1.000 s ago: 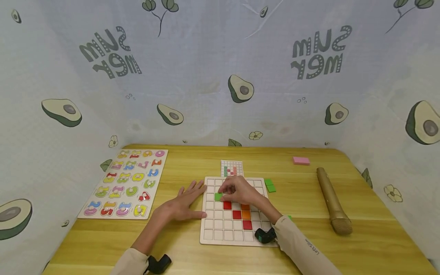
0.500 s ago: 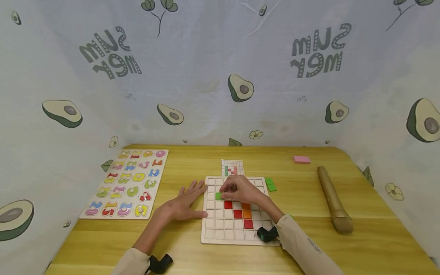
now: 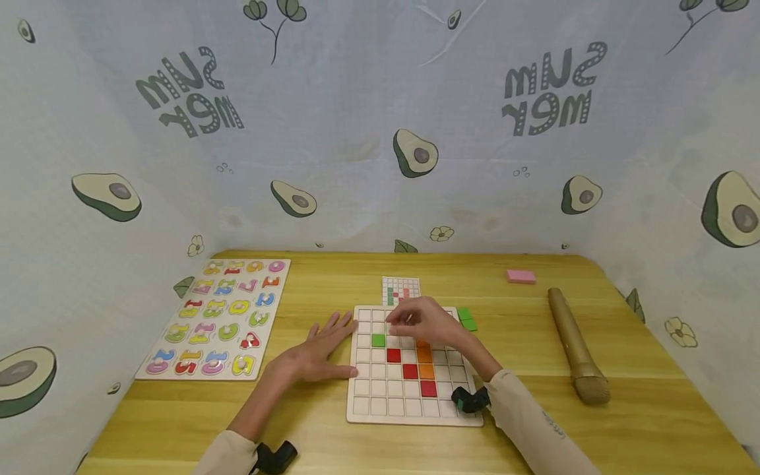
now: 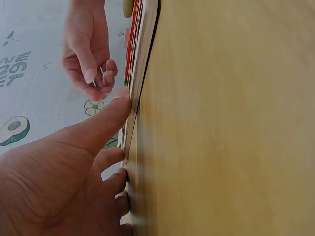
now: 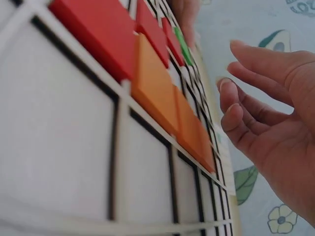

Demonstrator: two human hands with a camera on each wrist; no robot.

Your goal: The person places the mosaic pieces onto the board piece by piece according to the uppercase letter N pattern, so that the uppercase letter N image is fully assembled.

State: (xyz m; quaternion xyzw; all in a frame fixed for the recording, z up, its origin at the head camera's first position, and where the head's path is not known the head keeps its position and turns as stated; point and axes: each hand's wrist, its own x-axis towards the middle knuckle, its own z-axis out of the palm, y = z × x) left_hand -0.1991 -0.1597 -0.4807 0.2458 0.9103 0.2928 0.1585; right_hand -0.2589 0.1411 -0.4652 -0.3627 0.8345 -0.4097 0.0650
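Left hand [image 3: 311, 356] lies at the left edge of the board [image 3: 380, 406], fingers extended and spread, thumb well apart from them; thumb tip and fingertips touch the edge, with nothing gripped; right hand [image 3: 429, 322] hangs above the far half of the board, clear of its surface in the right wrist view; its thumb and forefinger stand apart, the other fingers loosely bent, with no tile seen between them; the board lies flat on the table [image 3: 332, 277], in front of the person; on it, one green tile [image 3: 378, 340] sits in a square near the left side; three red tiles [image 3: 410, 371] continue the diagonal from it toward the near right; orange tiles [image 3: 425, 371] form a column directly beyond the nearest red one; loose green tiles [image 3: 468, 320] lie just beside the board's right edge; a patterned card [image 3: 400, 290] lies just beyond its far edge; farther right are a pink block [image 3: 520, 276] and a wooden stick [image 3: 576, 349], thicker at its near end; a number board [image 3: 257, 356] lies at left.
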